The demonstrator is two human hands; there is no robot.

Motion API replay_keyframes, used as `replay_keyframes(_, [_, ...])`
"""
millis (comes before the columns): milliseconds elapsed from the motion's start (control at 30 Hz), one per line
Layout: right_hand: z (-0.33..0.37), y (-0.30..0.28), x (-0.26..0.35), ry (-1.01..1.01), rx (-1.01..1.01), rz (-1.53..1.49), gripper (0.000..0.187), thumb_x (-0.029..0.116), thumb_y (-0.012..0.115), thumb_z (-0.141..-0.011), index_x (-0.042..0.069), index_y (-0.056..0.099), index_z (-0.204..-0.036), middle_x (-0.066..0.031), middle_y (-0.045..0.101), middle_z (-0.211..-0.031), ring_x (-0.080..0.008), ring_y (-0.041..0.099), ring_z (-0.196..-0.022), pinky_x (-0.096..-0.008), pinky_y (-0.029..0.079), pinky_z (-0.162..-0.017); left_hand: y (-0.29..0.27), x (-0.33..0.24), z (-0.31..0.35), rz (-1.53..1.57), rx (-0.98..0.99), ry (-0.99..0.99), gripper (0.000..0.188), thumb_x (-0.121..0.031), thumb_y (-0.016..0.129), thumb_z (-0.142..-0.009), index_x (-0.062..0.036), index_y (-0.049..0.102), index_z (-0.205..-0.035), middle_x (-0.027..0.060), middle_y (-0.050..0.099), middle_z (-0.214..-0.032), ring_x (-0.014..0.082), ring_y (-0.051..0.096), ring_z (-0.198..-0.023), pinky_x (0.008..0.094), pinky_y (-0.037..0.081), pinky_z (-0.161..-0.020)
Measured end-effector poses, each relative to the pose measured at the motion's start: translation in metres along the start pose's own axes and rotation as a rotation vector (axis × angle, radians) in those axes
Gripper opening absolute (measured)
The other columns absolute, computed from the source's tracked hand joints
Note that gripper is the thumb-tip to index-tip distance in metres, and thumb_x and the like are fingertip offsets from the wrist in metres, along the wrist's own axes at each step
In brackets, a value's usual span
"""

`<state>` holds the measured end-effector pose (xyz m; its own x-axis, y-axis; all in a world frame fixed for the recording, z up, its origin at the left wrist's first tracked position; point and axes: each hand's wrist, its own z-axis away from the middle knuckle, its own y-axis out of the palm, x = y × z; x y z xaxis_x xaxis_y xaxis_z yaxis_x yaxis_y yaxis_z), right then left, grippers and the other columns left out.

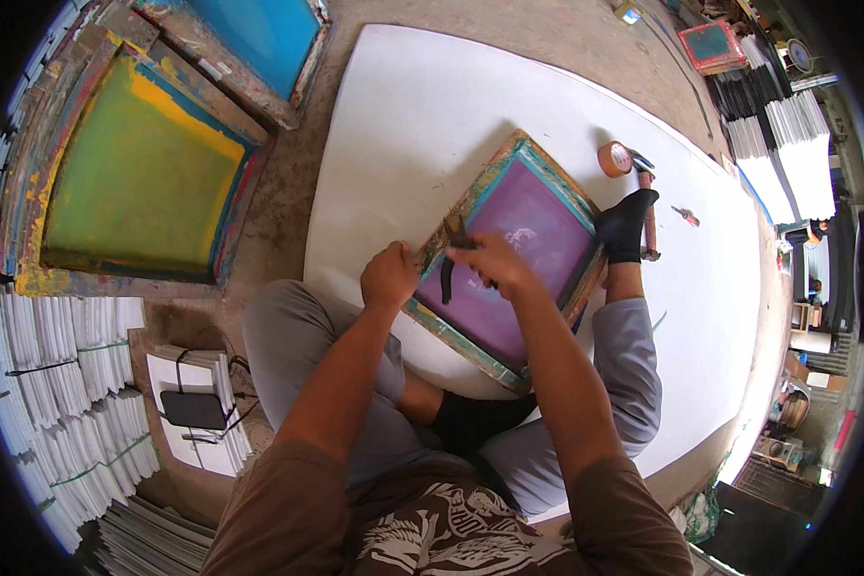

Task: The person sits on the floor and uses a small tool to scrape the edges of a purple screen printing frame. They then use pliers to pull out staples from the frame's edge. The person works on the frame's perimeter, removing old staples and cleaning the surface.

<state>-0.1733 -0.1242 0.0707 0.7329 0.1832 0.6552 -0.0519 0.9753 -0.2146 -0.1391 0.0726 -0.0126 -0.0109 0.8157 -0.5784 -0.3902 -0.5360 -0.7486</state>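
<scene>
A wooden screen-printing frame (558,179) with purple mesh lies tilted before me, its rim smeared with green, teal and brown paint. At its left rim my right hand (494,261) is closed around black-handled pliers (446,280). One curved handle sticks out below the fingers, and the tool's dark head rests over the rim. My left hand (391,276) is curled against the same left edge, thumb uppermost, gripping the frame; its fingertips are hidden. Right of the frame, a hammer (650,226) lies partly behind my black-socked foot, with a roll of brown tape (614,159) near its head.
Under the frame is a large white sheet (384,115). Paint-stained screens, one yellow-green (149,173) and one blue (259,38), stand at the left. Below them are tied stacks of paper (77,384) and a black phone-like slab (192,410). A small red-handled tool (685,216) lies right.
</scene>
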Motion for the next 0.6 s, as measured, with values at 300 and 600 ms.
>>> replay_keyframes(300, [0.012,0.054,-0.071,0.050,-0.018,-0.192,0.038,0.035,0.080,-0.090,-0.001,0.069,-0.100,-0.0045,0.062,-0.077,-0.0131,0.057,-0.062,-0.0281,0.045,-0.052,-0.002,-0.004,0.002,-0.007,-0.022,0.010,0.040,-0.035,0.042,-0.107,-0.0053,0.067,-0.098,0.0233,0.073,-0.093,0.0458,0.070,-0.090,0.0561,0.055,-0.081])
replay_keyframes(600, [0.009,0.075,-0.059,0.043,-0.031,-0.409,0.037,0.032,0.077,-0.094,-0.004,0.070,-0.103,-0.0070,0.066,-0.081,-0.0150,0.061,-0.065,-0.0308,0.048,-0.056,-0.002,-0.001,0.000,-0.006,-0.009,0.003,0.041,-0.037,0.041,-0.108,-0.0059,0.066,-0.100,0.0236,0.073,-0.095,0.0461,0.070,-0.092,0.0568,0.054,-0.082])
